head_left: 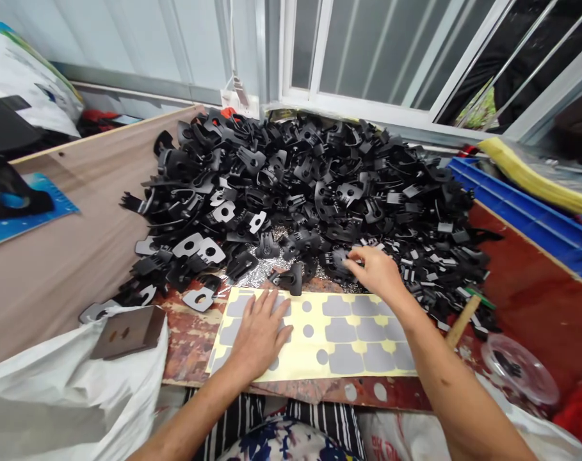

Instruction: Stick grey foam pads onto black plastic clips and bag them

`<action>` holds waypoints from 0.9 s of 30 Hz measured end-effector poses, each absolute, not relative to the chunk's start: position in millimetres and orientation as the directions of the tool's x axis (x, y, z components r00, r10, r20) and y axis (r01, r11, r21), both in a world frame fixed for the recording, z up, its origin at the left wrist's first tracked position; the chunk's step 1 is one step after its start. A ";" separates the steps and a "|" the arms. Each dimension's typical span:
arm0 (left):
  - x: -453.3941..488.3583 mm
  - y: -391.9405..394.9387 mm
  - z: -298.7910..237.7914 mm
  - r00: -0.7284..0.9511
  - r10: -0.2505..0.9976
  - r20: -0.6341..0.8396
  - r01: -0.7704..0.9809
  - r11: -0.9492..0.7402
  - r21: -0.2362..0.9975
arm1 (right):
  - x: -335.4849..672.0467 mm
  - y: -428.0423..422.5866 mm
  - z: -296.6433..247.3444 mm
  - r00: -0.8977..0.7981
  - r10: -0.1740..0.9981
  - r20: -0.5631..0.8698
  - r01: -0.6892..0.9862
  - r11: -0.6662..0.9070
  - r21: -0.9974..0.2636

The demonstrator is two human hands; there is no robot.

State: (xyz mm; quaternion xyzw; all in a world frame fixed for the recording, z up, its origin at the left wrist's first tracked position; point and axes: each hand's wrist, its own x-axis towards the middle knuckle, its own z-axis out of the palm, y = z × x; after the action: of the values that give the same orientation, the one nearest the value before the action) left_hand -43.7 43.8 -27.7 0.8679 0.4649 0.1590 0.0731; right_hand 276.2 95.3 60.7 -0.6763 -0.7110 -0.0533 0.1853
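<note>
A yellow backing sheet (298,362) with grey die-cut stickers (346,358) lies along the front of the worktable. Flat on its left part rests my left hand (258,336), fingers spread and holding nothing. Beyond the sheet's upper edge, my right hand (374,272) reaches to the near side of the heap, thumb and forefinger pinched on a black plastic part (339,262). A large pile of black plastic clip parts (319,166) spreads behind both hands. Small shiny metal pins (257,274) lie scattered in front of it.
A blue crate (525,205) with yellow sheets on it stands at the right. Near it are a wooden-handled tool (463,320) and a clear round tub (518,368). At the left are a brown block (128,333) and a white sack (79,397). A window (367,57) is behind.
</note>
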 end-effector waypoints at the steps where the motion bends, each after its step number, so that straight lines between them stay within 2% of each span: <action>1: -43.6 44.0 -29.0 0.517 0.829 0.213 0.783 -0.558 0.275 | 278.2 85.1 48.7 -0.038 0.950 0.309 0.983 0.090 -0.158; 3: -44.1 44.9 -32.0 0.517 0.827 0.221 0.779 -0.561 0.279 | 282.3 74.5 30.6 -0.068 0.952 0.299 0.979 0.121 -0.164; 6: -46.8 46.0 -32.5 0.512 0.816 0.267 0.753 -0.576 0.318 | 288.5 72.4 29.8 0.028 0.909 0.415 0.964 0.086 -0.252; 8: -48.2 44.3 -25.1 0.481 0.793 0.373 0.707 -0.603 0.370 | 285.5 68.1 44.7 0.113 0.837 0.535 0.957 0.052 -0.284; 10: -47.0 41.0 -9.9 0.445 0.732 0.516 0.635 -0.664 0.394 | 268.5 55.2 63.3 0.094 0.789 0.608 0.949 0.113 -0.293; 13: -41.6 39.1 18.9 0.522 0.588 0.618 0.496 -0.799 0.341 | 217.0 24.4 82.5 -0.105 0.825 0.555 0.848 0.366 -0.383; 15: -41.5 43.7 34.0 0.627 0.552 0.550 0.415 -0.834 0.363 | 179.4 4.6 84.8 -0.235 0.856 0.461 0.716 0.473 -0.513; 16: -44.1 47.9 39.2 0.648 0.581 0.493 0.408 -0.811 0.420 | 164.4 -3.4 82.6 -0.259 0.871 0.417 0.657 0.476 -0.585; 17: -48.6 53.0 42.9 0.627 0.647 0.433 0.425 -0.751 0.506 | 153.2 -9.8 78.4 -0.249 0.890 0.381 0.614 0.449 -0.649; 19: -61.6 63.8 46.9 0.478 0.826 0.300 0.436 -0.520 0.735 | 142.5 -18.7 64.6 -0.175 0.928 0.329 0.576 0.368 -0.730; 21: -74.6 72.3 48.1 0.291 0.951 0.108 0.269 -0.190 0.944 | 141.5 -23.7 45.3 -0.144 0.943 0.300 0.568 0.327 -0.755; 22: -79.2 74.8 47.7 0.249 0.969 -0.002 0.132 -0.032 0.991 | 141.7 -25.4 34.3 -0.155 0.944 0.291 0.567 0.326 -0.756; 24: -82.2 76.4 45.0 0.255 0.950 -0.180 -0.096 0.210 0.973 | 139.6 -27.5 12.6 -0.184 0.945 0.270 0.570 0.327 -0.754; 27: -75.0 73.1 35.4 0.265 0.909 -0.322 -0.161 0.371 0.914 | 130.6 -29.3 -10.6 -0.152 0.960 0.235 0.603 0.279 -0.747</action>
State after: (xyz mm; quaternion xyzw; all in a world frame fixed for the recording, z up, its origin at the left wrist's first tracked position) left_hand -75.0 73.1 35.4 0.4028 0.4639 0.3899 0.6859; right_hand 130.6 -29.3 -10.6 -0.5456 -0.7164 0.2509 0.3552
